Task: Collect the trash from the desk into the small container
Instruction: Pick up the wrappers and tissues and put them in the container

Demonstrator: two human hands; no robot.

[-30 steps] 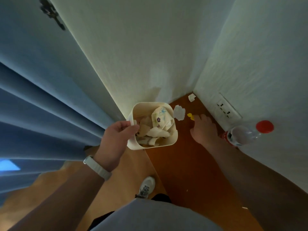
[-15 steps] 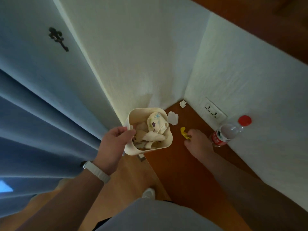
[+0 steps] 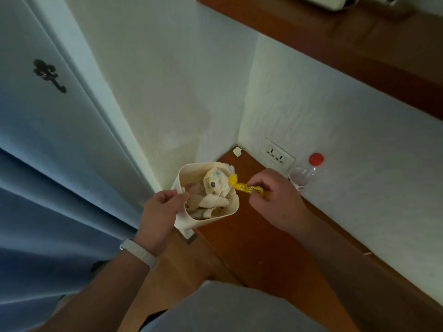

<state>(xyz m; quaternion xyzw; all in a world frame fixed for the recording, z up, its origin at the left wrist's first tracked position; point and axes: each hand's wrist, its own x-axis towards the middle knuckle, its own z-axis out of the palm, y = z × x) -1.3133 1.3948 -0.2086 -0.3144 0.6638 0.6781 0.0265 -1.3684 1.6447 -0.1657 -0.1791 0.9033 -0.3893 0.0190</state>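
My left hand [image 3: 161, 216] grips the near-left rim of a small cream container [image 3: 230, 213], held off the desk's left edge. Crumpled paper tissues [image 3: 214, 185], one with a flower print, fill it. My right hand [image 3: 275, 200] pinches a yellow wrapper [image 3: 247, 187] just right of the container's rim, its twisted end touching the rim. A small white paper scrap [image 3: 237, 151] lies in the far corner of the wooden desk [image 3: 259, 248]. Another white scrap [image 3: 227, 167] peeks out behind the container.
A clear plastic bottle with a red cap [image 3: 305, 172] stands against the right wall by a wall socket [image 3: 279, 155]. White walls close the corner. A blue curtain [image 3: 48, 200] hangs at left. A wooden shelf [image 3: 359, 44] runs above right.
My right hand has picked the yellow wrapper off the desk and carried it left to the container's rim. The view has tilted upward.
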